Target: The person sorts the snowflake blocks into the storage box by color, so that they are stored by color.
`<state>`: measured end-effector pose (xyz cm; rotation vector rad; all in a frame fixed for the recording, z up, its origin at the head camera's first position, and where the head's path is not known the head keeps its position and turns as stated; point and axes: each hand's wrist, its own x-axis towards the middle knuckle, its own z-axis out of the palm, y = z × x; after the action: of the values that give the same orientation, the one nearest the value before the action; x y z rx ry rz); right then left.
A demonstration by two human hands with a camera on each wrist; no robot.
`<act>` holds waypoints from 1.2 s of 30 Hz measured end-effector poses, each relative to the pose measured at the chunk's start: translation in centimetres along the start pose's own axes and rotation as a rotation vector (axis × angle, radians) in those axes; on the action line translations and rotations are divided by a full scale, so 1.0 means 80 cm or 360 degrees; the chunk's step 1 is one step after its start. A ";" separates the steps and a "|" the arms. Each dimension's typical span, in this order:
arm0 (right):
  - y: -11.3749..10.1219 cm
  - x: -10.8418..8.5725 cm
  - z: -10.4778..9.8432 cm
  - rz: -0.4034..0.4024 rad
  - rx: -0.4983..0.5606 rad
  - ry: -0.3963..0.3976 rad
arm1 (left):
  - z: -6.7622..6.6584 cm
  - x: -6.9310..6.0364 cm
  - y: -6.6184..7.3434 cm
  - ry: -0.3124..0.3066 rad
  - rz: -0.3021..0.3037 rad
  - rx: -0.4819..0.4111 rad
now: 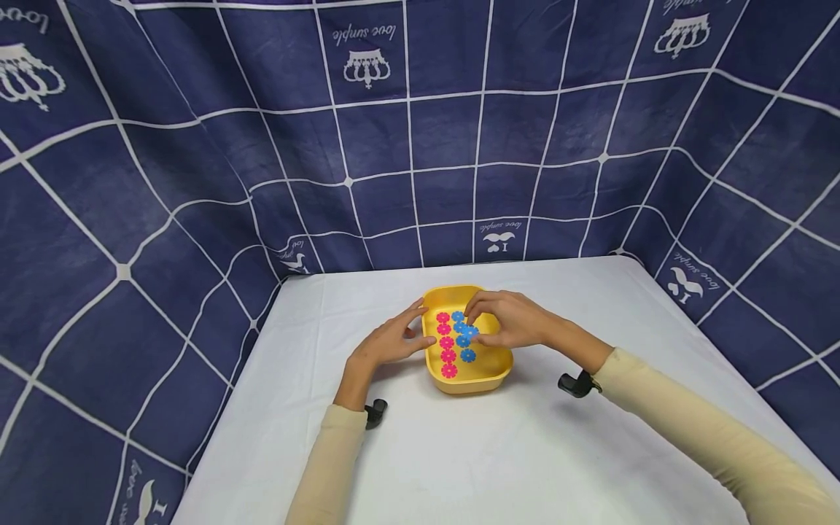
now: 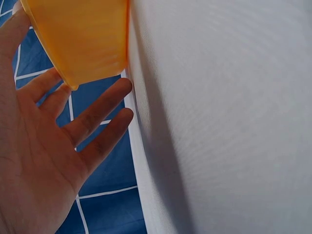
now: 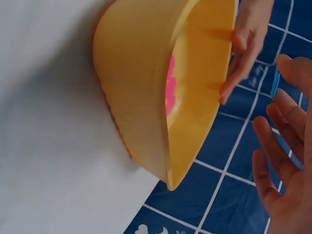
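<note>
A yellow basin [image 1: 469,385] stands on the white table. On its floor lie several pink flower-shaped pieces [image 1: 448,356] in a column, with several blue flower-shaped pieces [image 1: 468,356] in a column beside them. My left hand [image 1: 387,340] is at the basin's left rim, its thumb and fingertips touching the edge; in the left wrist view the other fingers spread loosely below. Over the basin's right side, my right hand [image 1: 515,321] pinches a blue flower piece [image 3: 276,83] between thumb and index finger, above the blue column. Its remaining fingers are loosely bent.
White cloth [image 1: 459,467] covers the table. Dark blue curtains [image 1: 446,138] with white grid lines stand behind and on both sides. A black wrist camera [image 1: 576,384] sits on the right wrist, another black camera [image 1: 376,413] on the left.
</note>
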<state>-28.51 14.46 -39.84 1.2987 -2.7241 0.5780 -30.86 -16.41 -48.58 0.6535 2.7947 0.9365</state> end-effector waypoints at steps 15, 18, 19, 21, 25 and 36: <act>-0.009 0.021 0.008 -0.0166 -0.0106 -0.0351 | -0.001 -0.004 -0.001 0.0000 0.0017 0.0010; -0.009 0.027 0.007 -0.0199 -0.0164 -0.0416 | -0.001 -0.003 -0.003 0.0001 0.0020 0.0009; -0.009 0.029 0.007 -0.0212 -0.0176 -0.0436 | -0.001 -0.002 -0.003 0.0001 0.0018 0.0013; -0.010 0.031 0.005 -0.0233 -0.0197 -0.0481 | -0.001 -0.002 -0.004 0.0000 0.0016 0.0009; -0.009 0.032 0.006 -0.0271 -0.0201 -0.0547 | 0.000 -0.001 -0.005 0.0006 0.0014 0.0007; 0.000 0.018 0.028 -0.0169 -0.0076 -0.0438 | 0.000 0.001 -0.003 0.0008 0.0024 -0.0002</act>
<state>-29.22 12.57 -41.62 1.6076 -2.8339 0.3448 -30.99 -16.53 -48.73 0.6743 2.7969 0.9442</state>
